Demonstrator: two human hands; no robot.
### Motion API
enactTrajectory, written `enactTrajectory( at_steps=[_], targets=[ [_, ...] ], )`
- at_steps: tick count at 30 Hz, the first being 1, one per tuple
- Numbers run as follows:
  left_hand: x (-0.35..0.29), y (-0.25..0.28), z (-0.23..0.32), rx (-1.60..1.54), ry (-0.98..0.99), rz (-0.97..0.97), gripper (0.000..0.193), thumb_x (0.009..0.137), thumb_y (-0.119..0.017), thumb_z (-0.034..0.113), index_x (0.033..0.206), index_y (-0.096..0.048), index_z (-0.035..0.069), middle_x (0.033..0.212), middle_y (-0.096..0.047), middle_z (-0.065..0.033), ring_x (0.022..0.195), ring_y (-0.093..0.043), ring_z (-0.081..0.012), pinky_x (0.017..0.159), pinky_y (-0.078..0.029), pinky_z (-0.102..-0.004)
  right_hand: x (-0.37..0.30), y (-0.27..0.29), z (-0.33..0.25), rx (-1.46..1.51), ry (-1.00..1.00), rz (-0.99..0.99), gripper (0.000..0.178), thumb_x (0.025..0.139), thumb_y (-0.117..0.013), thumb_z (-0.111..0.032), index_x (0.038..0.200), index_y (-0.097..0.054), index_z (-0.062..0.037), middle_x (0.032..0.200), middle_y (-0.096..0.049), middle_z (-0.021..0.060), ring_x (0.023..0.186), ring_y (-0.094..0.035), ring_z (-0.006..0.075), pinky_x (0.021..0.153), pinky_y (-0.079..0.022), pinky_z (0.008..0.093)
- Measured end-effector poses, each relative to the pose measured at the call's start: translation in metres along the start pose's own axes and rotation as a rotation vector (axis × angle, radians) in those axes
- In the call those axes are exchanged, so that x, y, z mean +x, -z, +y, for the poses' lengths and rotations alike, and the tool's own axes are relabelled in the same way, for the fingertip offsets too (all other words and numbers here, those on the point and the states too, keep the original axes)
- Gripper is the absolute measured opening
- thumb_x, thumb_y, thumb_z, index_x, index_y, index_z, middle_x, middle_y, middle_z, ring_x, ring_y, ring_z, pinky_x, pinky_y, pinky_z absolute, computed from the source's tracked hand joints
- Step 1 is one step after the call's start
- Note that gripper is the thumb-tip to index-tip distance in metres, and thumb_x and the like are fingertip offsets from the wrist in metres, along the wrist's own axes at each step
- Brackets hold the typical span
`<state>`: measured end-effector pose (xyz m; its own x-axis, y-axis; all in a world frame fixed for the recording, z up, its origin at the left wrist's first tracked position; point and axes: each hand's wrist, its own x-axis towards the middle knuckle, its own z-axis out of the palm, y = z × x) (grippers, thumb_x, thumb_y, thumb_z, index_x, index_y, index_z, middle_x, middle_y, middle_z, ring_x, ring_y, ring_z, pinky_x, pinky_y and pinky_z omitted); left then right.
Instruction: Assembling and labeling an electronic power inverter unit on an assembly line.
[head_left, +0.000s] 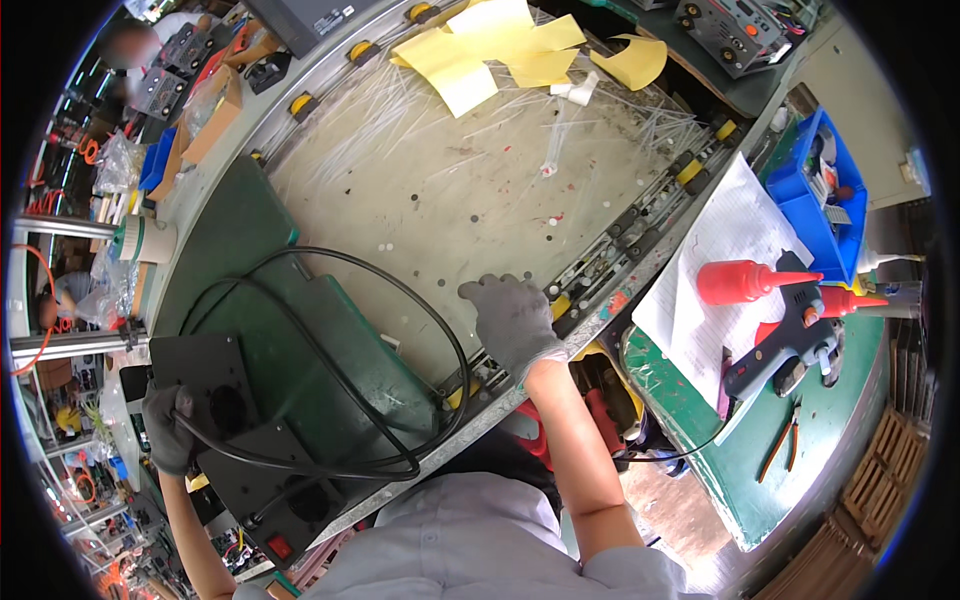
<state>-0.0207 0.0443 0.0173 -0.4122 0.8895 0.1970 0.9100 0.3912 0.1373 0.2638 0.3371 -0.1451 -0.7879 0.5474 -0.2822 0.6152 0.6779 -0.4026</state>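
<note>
My left hand [170, 430], in a grey glove, is at the lower left, closed round a black cable [290, 465] beside a black metal box [205, 365]. The cable makes wide loops over a green mat [350, 340] and also meets a second black panel [265, 465] near a red switch [279, 546]. Both black faces have a dark round opening. My right hand [512, 322], gloved in grey too, hovers over or rests on the near edge of the conveyor bed, fingers apart and holding nothing; contact cannot be made out.
Yellow sheets [465, 75] and thin clear strips litter the far conveyor bed [430, 210]. On the right, a green table [750, 500] carries a red bottle [735, 283], a power screwdriver [770, 360], pliers [780, 450] and a blue bin [800, 190]. Control boxes [735, 35] stand far right.
</note>
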Motion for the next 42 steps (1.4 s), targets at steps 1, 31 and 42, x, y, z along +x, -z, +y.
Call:
enactTrajectory(
  at_steps=[1,31,42],
  targets=[
    [-0.005,0.002,-0.006,-0.011,-0.015,0.032,0.030,0.082,-0.055,0.024,0.068,-0.051,-0.002,0.063,-0.049,-0.0190,0.065,-0.047,-0.0373,0.060,-0.036,-0.0399,0.002,0.001,0.000,0.012,-0.007,-0.009,0.037,0.077,-0.056,-0.008,0.112,-0.060,-0.0194,0.100,-0.060,0.0053,0.099,-0.058,0.0238,0.087,-0.045,0.0386],
    [0.002,0.019,0.009,0.052,-0.089,-0.134,0.032,0.075,-0.065,0.041,0.088,-0.066,0.012,0.070,-0.061,-0.0073,0.073,-0.061,-0.0282,0.066,-0.043,-0.0404,0.007,0.119,-0.100,0.821,0.425,0.240,0.014,0.081,-0.065,-0.007,0.094,-0.064,-0.0006,0.084,-0.064,0.0037,0.078,-0.057,0.0083,0.072,-0.047,0.0224],
    [0.057,0.051,0.043,-0.823,0.029,0.156,0.055,0.076,-0.074,0.018,0.122,-0.047,0.005,0.105,-0.057,-0.0076,0.090,-0.056,-0.0134,0.079,-0.048,-0.0272,0.039,0.177,-0.226,0.751,0.816,0.208,0.018,0.079,-0.066,-0.003,0.097,-0.062,-0.0004,0.082,-0.063,0.0053,0.076,-0.058,0.0086,0.069,-0.048,0.0234]
  ],
)
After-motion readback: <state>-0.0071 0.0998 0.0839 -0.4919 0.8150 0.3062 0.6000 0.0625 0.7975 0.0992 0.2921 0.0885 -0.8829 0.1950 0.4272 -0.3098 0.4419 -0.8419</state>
